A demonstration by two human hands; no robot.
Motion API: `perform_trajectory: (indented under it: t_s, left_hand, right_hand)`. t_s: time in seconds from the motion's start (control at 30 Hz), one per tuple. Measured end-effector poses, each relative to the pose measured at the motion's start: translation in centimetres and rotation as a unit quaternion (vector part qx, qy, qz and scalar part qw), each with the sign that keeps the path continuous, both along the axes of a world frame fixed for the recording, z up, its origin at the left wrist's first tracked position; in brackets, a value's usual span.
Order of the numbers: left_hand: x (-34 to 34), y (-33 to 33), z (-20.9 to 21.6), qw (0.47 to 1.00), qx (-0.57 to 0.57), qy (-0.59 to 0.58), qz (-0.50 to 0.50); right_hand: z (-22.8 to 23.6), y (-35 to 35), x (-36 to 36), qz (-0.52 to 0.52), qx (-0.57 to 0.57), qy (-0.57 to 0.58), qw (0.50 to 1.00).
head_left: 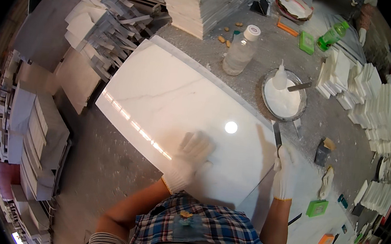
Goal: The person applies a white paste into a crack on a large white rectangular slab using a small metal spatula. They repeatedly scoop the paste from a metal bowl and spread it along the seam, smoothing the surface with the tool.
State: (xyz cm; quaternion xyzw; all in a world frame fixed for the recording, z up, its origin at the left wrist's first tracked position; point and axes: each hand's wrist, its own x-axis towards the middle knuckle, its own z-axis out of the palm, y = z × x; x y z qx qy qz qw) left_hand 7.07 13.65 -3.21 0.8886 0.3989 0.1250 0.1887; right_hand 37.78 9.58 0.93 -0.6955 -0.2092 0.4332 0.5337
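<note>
A large glossy white slab (175, 91) with faint grey veining lies in front of me. Over its near part is my left hand (195, 152) in a white knit glove, blurred by motion, fingers stretched out and holding nothing; whether it touches the surface I cannot tell. Beyond the slab's right end, my gloved right hand (284, 173) is closed round a putty knife (276, 134), its blade pointing away from me. A round metal bowl (263, 103) of white paste stands past the slab's far edge, with a white nozzle bottle (280, 78) and a flat metal blade (299, 86) in it.
A clear bottle with a white cap (240, 52) stands behind the slab. Tile stacks rise at the back (194, 6) and right (349, 81). Green boxes (317, 208), an orange box (326, 240) and a spare glove (326, 182) lie rightward. Another person's sleeve (366, 17) shows at far right.
</note>
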Motion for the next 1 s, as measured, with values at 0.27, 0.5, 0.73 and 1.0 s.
perform_trajectory:
  t_s: [0.27, 0.5, 0.73, 1.0]
  left_hand:
    - [3.5, 3.4, 3.1, 0.997, 0.028, 0.064, 0.035]
    - [3.2, 5.5, 1.4, 0.983, 0.055, 0.149, 0.088]
    - [2.2, 10.6, -2.1, 0.977, 0.118, 0.110, 0.137]
    - [1.5, 13.5, 1.1, 0.962, 0.053, 0.188, 0.190]
  right_hand:
    - [0.8, 0.0, -2.2, -0.005, 0.004, 0.007, 1.000]
    - [1.3, 0.4, -2.7, 0.006, -0.003, -0.004, 1.000]
    - [1.5, 1.0, -3.0, 0.038, 0.004, -0.027, 0.999]
    - [2.1, 1.3, -4.2, 0.046, 0.008, -0.023, 0.999]
